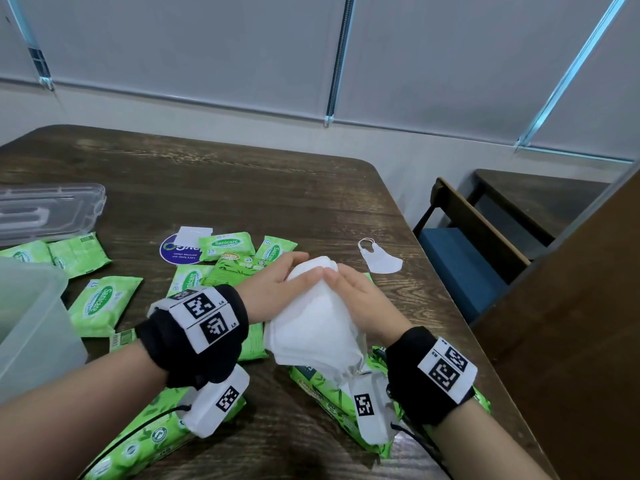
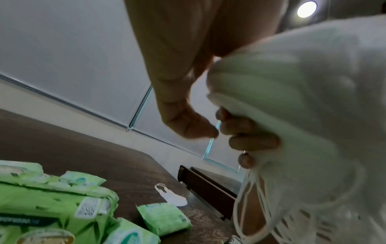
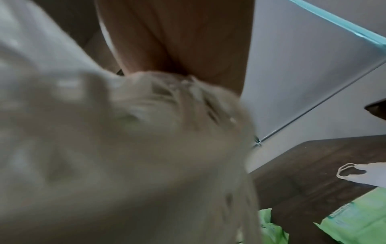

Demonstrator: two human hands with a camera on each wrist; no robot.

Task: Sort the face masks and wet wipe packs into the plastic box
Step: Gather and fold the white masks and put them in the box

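Observation:
Both hands hold a thick stack of white face masks (image 1: pixel 315 323) (image 2: pixel 303 99) (image 3: pixel 104 148) between them above the table's middle. My left hand (image 1: pixel 304 268) (image 2: pixel 188 118) grips its left side, thumb on top. On the other side my right hand (image 1: pixel 349 285) (image 3: pixel 177 41) has its fingers (image 2: pixel 250 140) curled round the far end. Ear loops hang below the stack. A single white mask (image 1: pixel 381 259) (image 2: pixel 173 196) (image 3: pixel 367 175) lies on the table to the right. Several green wet wipe packs (image 1: pixel 104 303) (image 2: pixel 165 219) (image 3: pixel 355 221) lie scattered. The clear plastic box (image 1: pixel 31 323) stands at the left.
The box's clear lid (image 1: pixel 48 209) lies at the back left. A round blue sticker and a white card (image 1: pixel 180 251) sit among the packs. The dark wooden table (image 1: pixel 242 188) ends at the right, where a blue-seated chair (image 1: pixel 460 261) stands.

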